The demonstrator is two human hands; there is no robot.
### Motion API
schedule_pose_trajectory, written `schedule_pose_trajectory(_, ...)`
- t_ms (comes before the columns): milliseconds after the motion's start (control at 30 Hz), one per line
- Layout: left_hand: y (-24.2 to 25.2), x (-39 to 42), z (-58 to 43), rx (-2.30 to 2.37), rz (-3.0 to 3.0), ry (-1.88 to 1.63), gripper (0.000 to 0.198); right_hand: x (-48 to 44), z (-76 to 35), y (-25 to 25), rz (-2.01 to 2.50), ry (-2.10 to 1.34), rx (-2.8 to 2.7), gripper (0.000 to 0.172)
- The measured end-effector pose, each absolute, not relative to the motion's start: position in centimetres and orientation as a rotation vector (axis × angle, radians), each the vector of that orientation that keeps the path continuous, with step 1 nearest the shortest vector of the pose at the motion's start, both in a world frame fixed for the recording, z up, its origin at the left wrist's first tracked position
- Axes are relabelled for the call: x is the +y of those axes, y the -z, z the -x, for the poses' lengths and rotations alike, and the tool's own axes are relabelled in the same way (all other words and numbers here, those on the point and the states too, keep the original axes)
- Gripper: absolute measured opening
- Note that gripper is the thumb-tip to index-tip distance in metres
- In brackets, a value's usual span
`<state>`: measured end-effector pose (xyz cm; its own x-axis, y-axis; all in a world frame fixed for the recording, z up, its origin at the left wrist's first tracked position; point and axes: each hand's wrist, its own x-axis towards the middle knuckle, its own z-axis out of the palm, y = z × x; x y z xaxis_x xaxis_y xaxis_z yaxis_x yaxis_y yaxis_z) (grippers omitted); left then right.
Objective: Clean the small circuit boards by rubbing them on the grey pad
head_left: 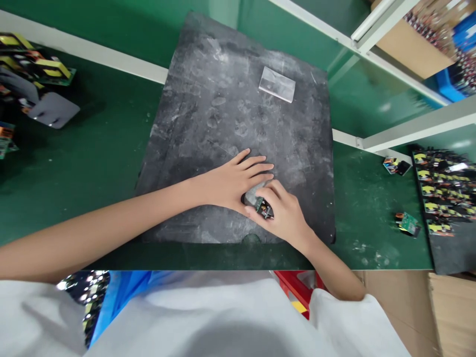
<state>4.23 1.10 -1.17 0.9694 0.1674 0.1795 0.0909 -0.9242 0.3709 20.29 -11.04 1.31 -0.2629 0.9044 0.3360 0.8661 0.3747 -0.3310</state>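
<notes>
My left hand (236, 182) lies palm down on the black work mat (208, 129), its fingers spread apart. Curled close beside it, my right hand (288, 213) grips a small circuit board assembly (265, 208) between thumb and fingers. Green board and dark components show in the gap of that hand; the rest is covered by the fingers. The left thumb ends close to the right thumb, and I cannot tell whether they touch. A light grey patch is partly visible between the hands. Further back on the mat lies a pale, flat rectangular block (277, 85).
Board assemblies with yellow parts (52, 69) and a grey plate (55, 109) stand at the left. Two loose board assemblies (408, 224) lie at the right, by a black tray (453, 248) with rows of them. A white frame (420, 129) borders the green bench.
</notes>
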Motion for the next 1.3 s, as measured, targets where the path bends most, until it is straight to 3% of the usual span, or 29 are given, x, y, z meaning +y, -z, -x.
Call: schedule_pose_trajectory(1300,1.37,1.12,-4.41,0.193,-2.733,-0.279,0.087,-10.77,-20.76,-1.34,1.565,-0.208,-2.136,0.021)
